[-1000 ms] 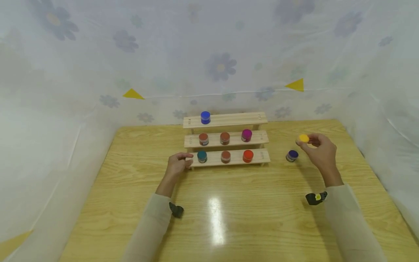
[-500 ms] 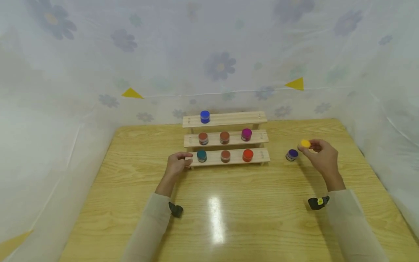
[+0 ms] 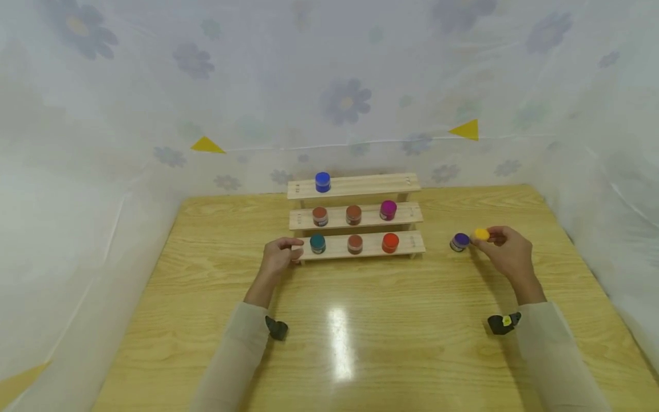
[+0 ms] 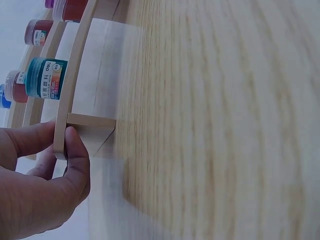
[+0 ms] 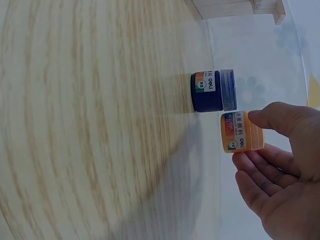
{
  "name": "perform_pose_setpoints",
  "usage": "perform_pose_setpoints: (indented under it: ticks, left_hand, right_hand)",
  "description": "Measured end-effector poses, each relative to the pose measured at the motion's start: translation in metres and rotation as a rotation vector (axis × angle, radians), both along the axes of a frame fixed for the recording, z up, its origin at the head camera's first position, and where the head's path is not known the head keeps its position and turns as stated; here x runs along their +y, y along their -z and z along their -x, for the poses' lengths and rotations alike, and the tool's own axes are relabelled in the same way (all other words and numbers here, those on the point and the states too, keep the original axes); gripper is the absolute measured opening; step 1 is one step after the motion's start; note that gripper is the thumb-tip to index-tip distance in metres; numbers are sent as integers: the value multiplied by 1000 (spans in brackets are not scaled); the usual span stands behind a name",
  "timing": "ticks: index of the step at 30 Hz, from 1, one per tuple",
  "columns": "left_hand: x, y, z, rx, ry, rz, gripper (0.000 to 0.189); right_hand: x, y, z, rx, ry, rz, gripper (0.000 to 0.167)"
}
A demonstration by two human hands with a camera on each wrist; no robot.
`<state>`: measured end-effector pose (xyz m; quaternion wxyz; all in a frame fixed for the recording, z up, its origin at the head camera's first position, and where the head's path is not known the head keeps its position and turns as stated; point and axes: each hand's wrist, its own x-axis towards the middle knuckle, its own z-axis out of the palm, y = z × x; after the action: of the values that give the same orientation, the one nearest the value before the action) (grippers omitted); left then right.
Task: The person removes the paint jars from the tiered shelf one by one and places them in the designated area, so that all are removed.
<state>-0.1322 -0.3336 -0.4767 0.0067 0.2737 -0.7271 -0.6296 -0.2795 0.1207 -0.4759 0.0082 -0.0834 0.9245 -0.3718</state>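
Observation:
My right hand (image 3: 507,254) pinches a yellow paint jar (image 5: 239,132) by its lid end, held above the table just right of a dark purple paint jar (image 3: 460,242) that stands on the wood. In the right wrist view a gap shows under the yellow jar. My left hand (image 3: 278,257) grips the left end of the lowest step of a wooden three-step rack (image 3: 337,252), thumb and fingers on both faces of the plank (image 4: 61,132). Closest to that hand on the step is a teal paint jar (image 4: 46,78).
The lowest step also bears a brown jar (image 3: 354,244) and a red jar (image 3: 390,242). On the middle step are two brownish jars (image 3: 320,216) and a magenta jar (image 3: 388,210); a blue jar (image 3: 322,182) stands on top. A flowered curtain (image 3: 247,103) closes the back.
My right hand has come down and nearer to me, lowering the yellow paint jar beside the purple one. My left hand has kept its grip on the rack.

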Motion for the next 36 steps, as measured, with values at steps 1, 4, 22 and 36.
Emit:
perform_pose_setpoints:
  ticks: [1,4,22,36]
  left_hand:
    - [0,0,0,-2,4,-4,24]
    - [0,-3,0,-14,19,-16,26]
    - [1,-1,1,-10,7,-2,24]
    - [1,-2,0,-5,5,-3,23]
  right_hand:
    - [0,0,0,-2,-5,-7,62]
    - [0,1,1,-4,-17,-27,61]
    - [1,13,2,-24,-29,-61,55]
    - [3,4,2,-92,-99,-103,65]
